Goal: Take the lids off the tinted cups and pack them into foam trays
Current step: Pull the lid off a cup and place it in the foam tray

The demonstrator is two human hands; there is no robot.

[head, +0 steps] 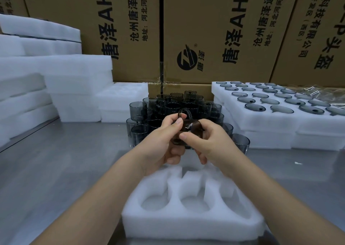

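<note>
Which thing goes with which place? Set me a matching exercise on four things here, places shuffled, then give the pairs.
Things:
1. handled cup
2. grey cups
3. grey lids
4. near foam tray

Places:
A. in pockets of the right foam tray
B. in front of the person, pockets empty
C. held by the left hand and right hand
D. grouped on the steel table

Pairs: 1-C, 2-D, 3-A, 4-B

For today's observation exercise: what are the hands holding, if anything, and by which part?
One brown cup: the left hand grips its side by the handle, the right hand grips its other side.
</note>
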